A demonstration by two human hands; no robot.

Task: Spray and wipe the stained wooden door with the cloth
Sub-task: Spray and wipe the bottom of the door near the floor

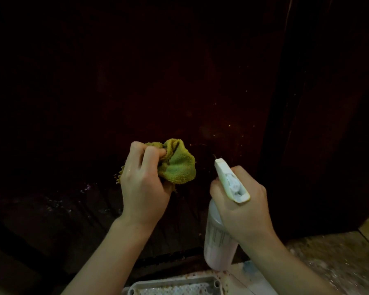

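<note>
Left hand (142, 188) of mine bunches the yellow-green cloth (176, 165) at frame centre; my right hand (243, 206) grips the spray bottle (221, 237) lower right, nozzle toward the dark wooden door (136, 71).

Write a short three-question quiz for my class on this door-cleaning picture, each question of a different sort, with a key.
1. True or false: the left hand grips the spray bottle.
2. Which colour is the cloth? A) blue B) yellow-green C) white
3. Fill in: the bottle's nozzle points towards the dark wooden ____.

Key:
1. False. The right hand holds the bottle; the left has the bunched cloth in its grip.
2. B
3. door
</note>
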